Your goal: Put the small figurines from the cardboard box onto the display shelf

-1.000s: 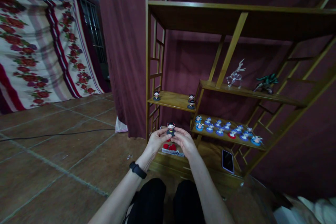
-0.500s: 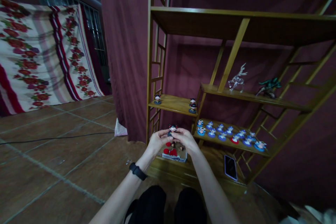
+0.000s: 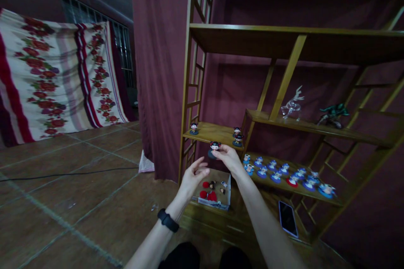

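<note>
Between the thumb and fingers of my right hand is a small black-haired figurine with red hair ornaments and a dark round base. It is upright, just in front of the small left shelf. My left hand is apart from it, lower and to the left, fingers spread and holding nothing. On that shelf, a similar figurine stands at the left end, and two more, one of them the front figurine, stand at the right end. Below my hands sits an open box with red pieces and small figures inside.
Several blue-and-white figurines stand in rows on the lower right shelf. Above them are a clear deer ornament and a green ornament. A phone lies on the bottom board. A black cable crosses the tiled floor.
My left hand has let go of the figurine and moved down and left, its fingers opening. The figurine stays in my right hand, now nearer the small shelf. The camera view has shifted.
</note>
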The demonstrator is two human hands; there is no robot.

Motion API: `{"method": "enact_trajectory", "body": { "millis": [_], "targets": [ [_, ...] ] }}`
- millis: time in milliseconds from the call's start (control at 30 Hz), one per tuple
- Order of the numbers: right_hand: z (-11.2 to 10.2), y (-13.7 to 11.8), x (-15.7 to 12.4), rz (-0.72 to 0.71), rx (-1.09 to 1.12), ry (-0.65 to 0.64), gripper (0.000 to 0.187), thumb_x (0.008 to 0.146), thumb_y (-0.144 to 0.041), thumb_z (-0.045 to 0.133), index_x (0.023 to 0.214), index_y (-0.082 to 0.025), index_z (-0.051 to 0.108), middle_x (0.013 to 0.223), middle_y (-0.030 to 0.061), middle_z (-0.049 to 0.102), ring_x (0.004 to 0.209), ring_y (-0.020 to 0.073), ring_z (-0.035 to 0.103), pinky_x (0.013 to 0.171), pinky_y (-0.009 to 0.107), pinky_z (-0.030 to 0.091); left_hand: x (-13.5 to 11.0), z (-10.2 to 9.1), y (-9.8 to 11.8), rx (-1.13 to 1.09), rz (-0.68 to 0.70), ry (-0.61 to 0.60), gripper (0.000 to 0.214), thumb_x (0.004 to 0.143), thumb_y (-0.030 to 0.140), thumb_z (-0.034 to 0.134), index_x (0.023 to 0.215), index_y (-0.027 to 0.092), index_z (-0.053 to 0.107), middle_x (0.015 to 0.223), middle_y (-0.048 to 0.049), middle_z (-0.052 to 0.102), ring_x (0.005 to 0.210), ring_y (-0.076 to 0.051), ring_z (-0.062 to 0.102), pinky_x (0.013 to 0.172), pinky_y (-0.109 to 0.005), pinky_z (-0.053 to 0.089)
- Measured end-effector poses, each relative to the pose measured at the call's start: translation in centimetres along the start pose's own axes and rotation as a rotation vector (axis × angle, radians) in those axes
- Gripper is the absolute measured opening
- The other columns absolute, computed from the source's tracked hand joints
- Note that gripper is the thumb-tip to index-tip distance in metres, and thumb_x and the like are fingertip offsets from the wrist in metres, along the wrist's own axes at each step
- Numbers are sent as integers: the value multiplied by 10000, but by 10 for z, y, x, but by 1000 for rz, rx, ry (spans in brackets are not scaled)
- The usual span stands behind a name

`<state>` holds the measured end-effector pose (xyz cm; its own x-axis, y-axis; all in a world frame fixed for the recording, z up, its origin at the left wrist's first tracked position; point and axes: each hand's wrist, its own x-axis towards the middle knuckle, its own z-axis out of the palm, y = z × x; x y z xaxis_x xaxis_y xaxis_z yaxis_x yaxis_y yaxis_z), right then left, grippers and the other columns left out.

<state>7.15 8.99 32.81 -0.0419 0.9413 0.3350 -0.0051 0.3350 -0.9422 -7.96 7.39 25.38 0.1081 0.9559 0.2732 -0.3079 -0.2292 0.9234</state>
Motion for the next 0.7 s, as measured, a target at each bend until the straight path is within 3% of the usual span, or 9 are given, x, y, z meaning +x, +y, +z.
{"method": "enact_trajectory", "body": {
  "millis": [267, 533, 700],
  "targets": [
    [5, -13, 100, -29, -139, 88, 255, 595, -273, 673, 817, -154, 632, 779, 23, 685, 682, 128, 604, 629, 242, 452, -35, -45, -91, 186, -229, 90, 589, 524, 371, 729, 1034, 96, 619, 758, -39, 611, 536, -107, 526, 539, -250, 447],
    [25, 14, 179, -27, -323, 144, 216, 559, -303, 673, 680, -128, 630, 648, 1, 646, 588, 113, 555, 601, 229, 425, -72, -98, -169, 530, -225, 197, 320, 519, 312, 693, 798, 155, 693, 769, -78, 666, 738, -220, 606, 681, -299, 491],
    [33, 32, 207, -24, -420, 161, 165, 564, -277, 661, 673, -156, 634, 632, -16, 635, 619, 126, 558, 612, 231, 413, -71, -110, -200, 519, -256, 242, 243, 502, 283, 702, 716, 169, 687, 738, -75, 664, 765, -225, 614, 707, -299, 503]
  ]
}}
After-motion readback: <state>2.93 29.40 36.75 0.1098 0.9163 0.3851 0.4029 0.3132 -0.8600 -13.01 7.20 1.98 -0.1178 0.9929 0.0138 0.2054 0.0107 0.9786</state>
